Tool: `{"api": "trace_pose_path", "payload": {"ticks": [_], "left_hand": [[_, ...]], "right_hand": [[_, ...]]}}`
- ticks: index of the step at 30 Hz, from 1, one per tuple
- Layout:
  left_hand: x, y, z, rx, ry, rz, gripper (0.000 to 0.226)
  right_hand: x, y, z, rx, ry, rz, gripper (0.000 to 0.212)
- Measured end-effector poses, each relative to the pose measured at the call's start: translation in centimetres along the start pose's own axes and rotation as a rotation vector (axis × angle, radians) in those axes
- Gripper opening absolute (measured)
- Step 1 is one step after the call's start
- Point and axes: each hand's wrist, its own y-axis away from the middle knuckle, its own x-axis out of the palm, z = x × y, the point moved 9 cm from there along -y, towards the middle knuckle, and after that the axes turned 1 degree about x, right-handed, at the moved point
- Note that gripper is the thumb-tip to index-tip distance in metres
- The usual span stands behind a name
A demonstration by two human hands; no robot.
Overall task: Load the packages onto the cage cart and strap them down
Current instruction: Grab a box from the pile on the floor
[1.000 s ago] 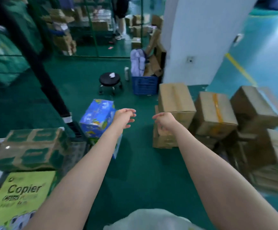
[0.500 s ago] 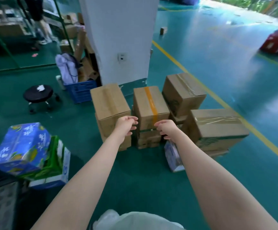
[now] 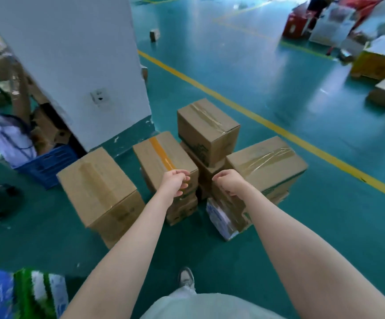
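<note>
Several brown cardboard boxes stand in a cluster on the green floor by a white pillar. The orange-taped box (image 3: 161,160) sits in the middle, a plain box (image 3: 99,187) to its left, a clear-taped box (image 3: 206,128) behind and a wide box (image 3: 267,164) to the right. My left hand (image 3: 175,183) hangs in front of the orange-taped box, fingers loosely curled, holding nothing. My right hand (image 3: 229,181) hovers beside the wide box, also loosely curled and empty. A white and blue package (image 3: 221,219) lies under my right forearm. The cage cart is out of view.
The white pillar (image 3: 72,65) rises at the left, with a blue crate (image 3: 46,163) and cardboard scraps at its foot. A yellow floor line (image 3: 267,125) runs diagonally at right. Blue and green packages (image 3: 23,295) lie at bottom left. More cartons (image 3: 380,63) are far right.
My view has swung right, from the cart and blue package to the box cluster, which is now closer. Both hands stay extended, loosely curled and empty.
</note>
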Motion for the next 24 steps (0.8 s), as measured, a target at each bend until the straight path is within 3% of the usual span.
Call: {"api": "trace_pose_path", "payload": {"ticks": [5, 11, 17, 24], "left_hand": [[5.0, -4.1, -5.8, 0.08, -0.062, 0.11, 0.023], [10.1, -6.2, -6.1, 0.048, -0.151, 0.214, 0.016], [13.8, -9.0, -6.2, -0.013, -0.164, 0.186, 0.013], [21.9, -12.7, -5.5, -0.118, -0.102, 0.092, 0.02]], "right_hand": [[-5.2, -2.4, 0.6, 0.036, -0.014, -0.119, 0.028], [-9.3, -4.8, -3.1, 0.138, 0.03, -0.162, 0.031], [-12.9, -9.0, -4.9, 0.157, 0.038, -0.149, 0.03], [-19.7, -15.6, -8.7, 0.14, 0.221, -0.065, 0.035]]}}
